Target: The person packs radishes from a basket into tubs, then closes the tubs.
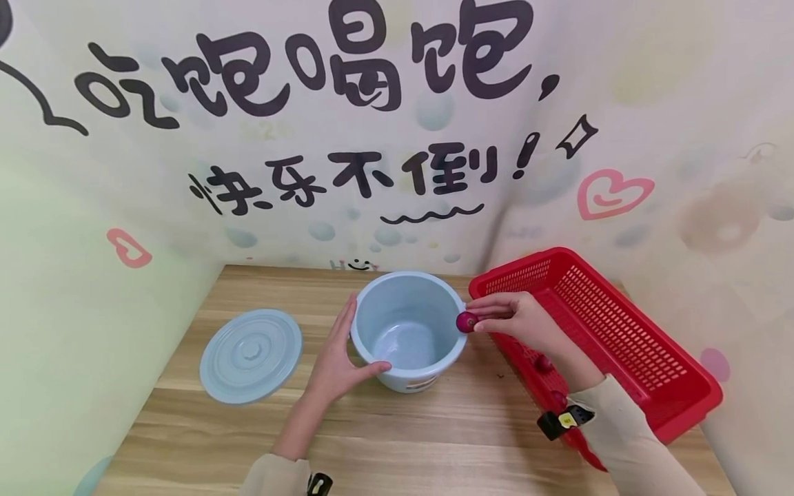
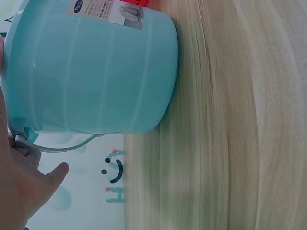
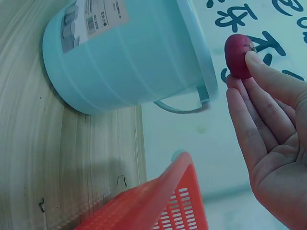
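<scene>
A light blue bucket (image 1: 409, 375) stands upright on the wooden table, its inside bare in the head view. The left hand (image 1: 338, 362) rests on the bucket's left rim, fingers along the far side and thumb over the near edge. At the right rim, the right hand (image 1: 527, 324) pinches a small dark red round item (image 1: 466, 322) between thumb and fingers. In the right wrist view the red item (image 3: 238, 56) is level with the rim of the bucket (image 3: 139, 57), beside its opening, the right hand (image 3: 273, 115) under and behind it.
A red perforated basket (image 1: 688, 406) stands on the right, with a few dark red items (image 1: 543, 364) by its left wall, under the right forearm. A round blue lid (image 1: 251, 375) lies left of the bucket. Behind rises a wall (image 1: 397, 241) with black writing.
</scene>
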### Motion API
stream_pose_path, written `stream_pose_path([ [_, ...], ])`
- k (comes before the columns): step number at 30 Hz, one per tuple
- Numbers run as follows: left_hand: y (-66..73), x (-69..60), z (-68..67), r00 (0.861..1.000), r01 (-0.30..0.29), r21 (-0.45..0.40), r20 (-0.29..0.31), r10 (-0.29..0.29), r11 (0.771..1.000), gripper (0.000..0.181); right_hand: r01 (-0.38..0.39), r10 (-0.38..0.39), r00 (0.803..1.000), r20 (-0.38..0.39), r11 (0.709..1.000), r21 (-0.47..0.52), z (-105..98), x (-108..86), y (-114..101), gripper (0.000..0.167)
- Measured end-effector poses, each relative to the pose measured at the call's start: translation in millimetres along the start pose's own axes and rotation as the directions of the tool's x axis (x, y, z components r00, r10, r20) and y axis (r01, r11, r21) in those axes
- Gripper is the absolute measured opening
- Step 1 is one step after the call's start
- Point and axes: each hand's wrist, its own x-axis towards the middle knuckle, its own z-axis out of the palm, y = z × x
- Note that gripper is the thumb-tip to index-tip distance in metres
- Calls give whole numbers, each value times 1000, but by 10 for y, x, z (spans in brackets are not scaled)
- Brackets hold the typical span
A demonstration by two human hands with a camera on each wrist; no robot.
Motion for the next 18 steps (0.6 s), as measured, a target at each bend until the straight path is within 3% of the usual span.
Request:
stream_pose_path([
  [18,14,-4,-7,1000,2,-10,11,-2,1000,124,98,-99,995,18,994,50,79,35,-32,47],
])
